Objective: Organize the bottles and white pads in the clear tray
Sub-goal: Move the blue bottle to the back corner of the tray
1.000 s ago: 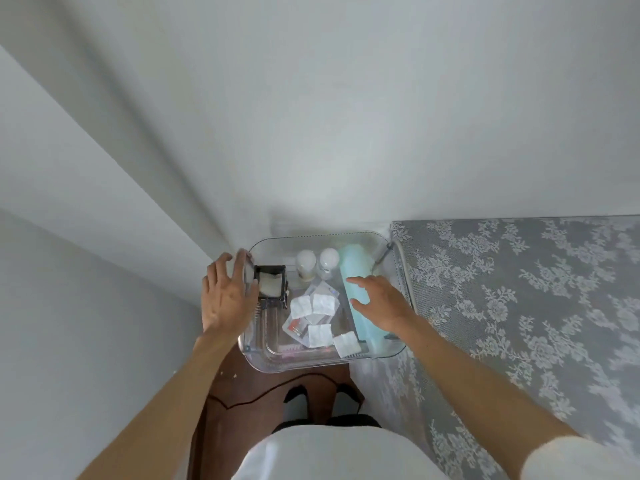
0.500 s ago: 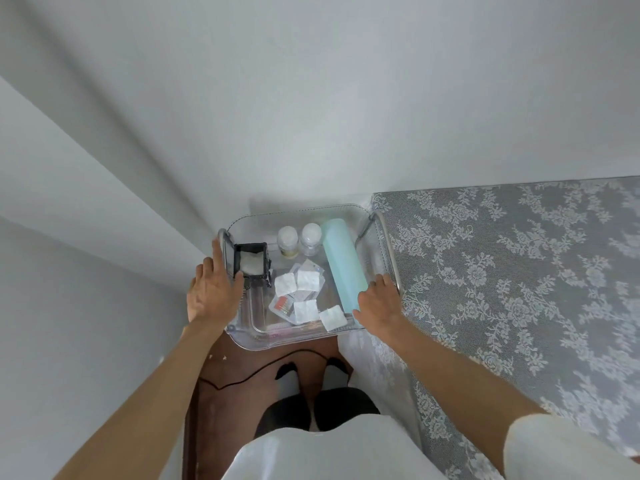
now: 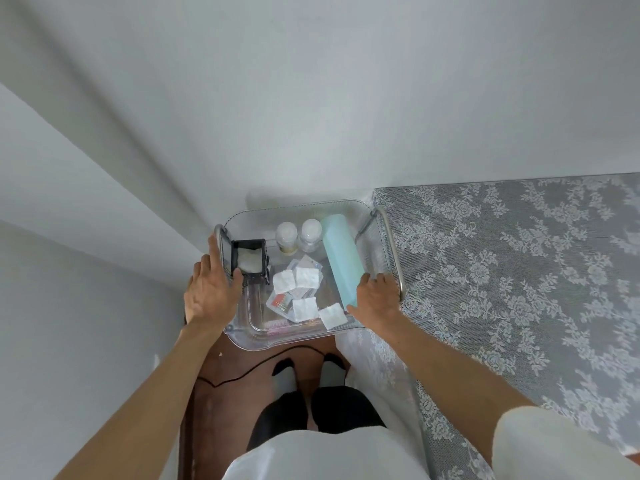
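A clear tray (image 3: 298, 336) with metal handles on both sides sits against the wall. My left hand (image 3: 211, 289) grips its left handle and my right hand (image 3: 375, 297) grips its right handle. Inside, a long teal bottle (image 3: 341, 256) lies along the right side. Two small white-capped bottles (image 3: 298, 233) stand at the back. Several white pads (image 3: 299, 292) lie loose in the middle. A black open box (image 3: 250, 259) holding white pads stands at the left.
A grey floral-patterned surface (image 3: 512, 271) adjoins the tray on the right. White walls rise behind and to the left. Below the tray, dark wooden floor (image 3: 242, 386) shows with a black cable and my feet in white socks.
My right hand left the teal bottle and closed on the tray's right handle. My left hand settled onto the left handle. The view has shifted slightly.
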